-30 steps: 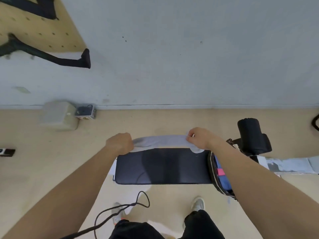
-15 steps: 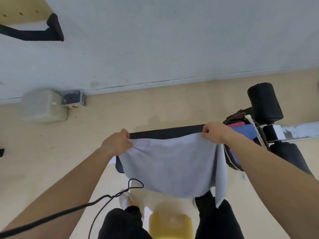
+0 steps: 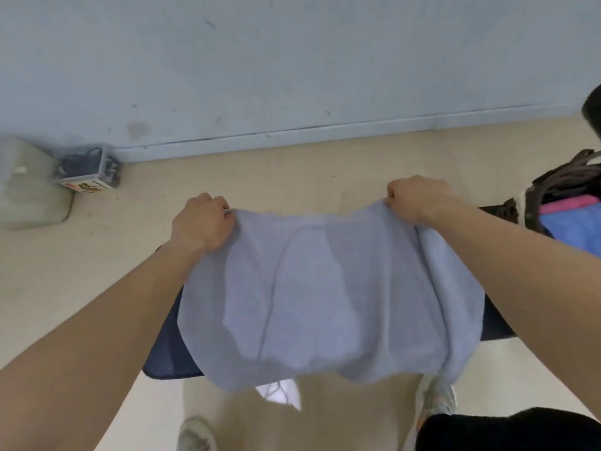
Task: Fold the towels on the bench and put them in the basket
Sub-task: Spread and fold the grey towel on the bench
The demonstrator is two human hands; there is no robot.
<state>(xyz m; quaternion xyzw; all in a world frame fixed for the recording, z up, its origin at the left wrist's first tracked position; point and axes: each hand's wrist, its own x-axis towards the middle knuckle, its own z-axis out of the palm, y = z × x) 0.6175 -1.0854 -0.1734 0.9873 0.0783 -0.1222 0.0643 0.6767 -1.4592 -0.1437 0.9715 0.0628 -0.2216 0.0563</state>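
A light grey towel [image 3: 325, 297] hangs spread out in the air over the dark padded bench [image 3: 169, 359]. My left hand [image 3: 200, 227] pinches its upper left corner. My right hand [image 3: 414, 200] pinches its upper right corner. The towel sags between them and covers most of the bench. At the right edge stands the dark woven basket [image 3: 533, 196], with folded blue and pink towels [image 3: 575, 229] inside it.
A pale plastic container [image 3: 29, 187] and a small box with cables [image 3: 89, 172] sit on the floor by the wall at left. A white scrap [image 3: 283, 393] lies on the floor under the towel. My shoes [image 3: 435, 398] stand close to the bench.
The towel has been lifted off the bench's far edge and pulled up and toward me, now stretched wide between both hands. The view has come closer and tilted down.
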